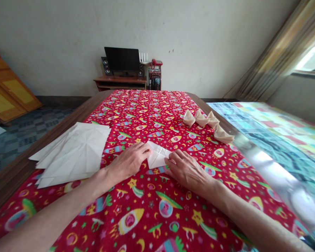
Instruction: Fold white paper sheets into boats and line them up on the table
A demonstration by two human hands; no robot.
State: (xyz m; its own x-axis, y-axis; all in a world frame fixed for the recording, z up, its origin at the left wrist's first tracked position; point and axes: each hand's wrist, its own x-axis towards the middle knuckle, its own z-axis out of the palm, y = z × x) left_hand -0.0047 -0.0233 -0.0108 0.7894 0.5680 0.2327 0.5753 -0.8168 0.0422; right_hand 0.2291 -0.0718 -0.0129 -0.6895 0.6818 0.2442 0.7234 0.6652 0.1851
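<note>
A small folded square of white paper (157, 158) with crossing creases lies on the red patterned cloth (157, 203) in front of me. My left hand (132, 157) pinches its left edge between thumb and fingers. At the paper's right corner, my right hand (185, 168) has its fingers curled together on the edge. Off to the left sits a stack of creased white paper sheets (78, 152). On the right, several folded paper boat shapes (201, 119) stand in a group, with one larger folded piece (223, 134) nearest me.
The cloth covers a dark wooden table (90, 109). Beyond its far end are a monitor (122, 58) and speakers on a desk (122, 79). A bed with a colourful cover (283, 140) runs along the right side. A wooden cabinet (12, 87) stands at the left.
</note>
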